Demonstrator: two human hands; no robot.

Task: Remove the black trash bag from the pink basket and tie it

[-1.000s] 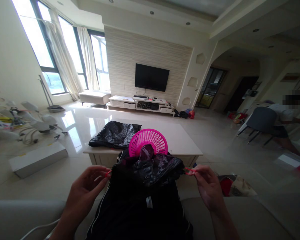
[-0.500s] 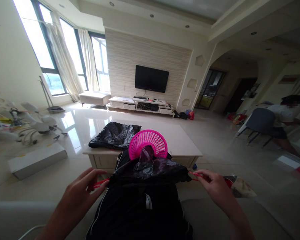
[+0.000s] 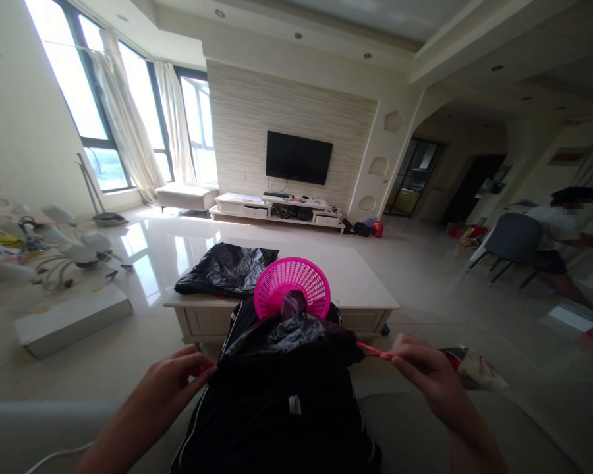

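A black plastic drawstring bag [image 3: 296, 339] stretches across my lap, its gathered middle reaching into a pink slotted basket [image 3: 271, 289]. My left hand [image 3: 175, 382] is closed at the bag's left end, pinching the drawstring there, with a bit of red showing between thumb and fingers. On the other side, my right hand [image 3: 422, 368] pinches the red drawstring [image 3: 373, 351], which runs taut from the bag's right corner. The basket lies tipped with its opening towards me, at the near edge of the table.
On the white table [image 3: 360, 276] a folded black plastic bag [image 3: 227, 266] lies left of the basket. A long white box [image 3: 74, 322] rests on the floor at left. At far right a person [image 3: 558, 230] sits on a grey chair [image 3: 511, 240].
The bag's right corner has shifted left, and more red drawstring shows between it and my right hand. My left hand has moved slightly closer against the bag's left end.
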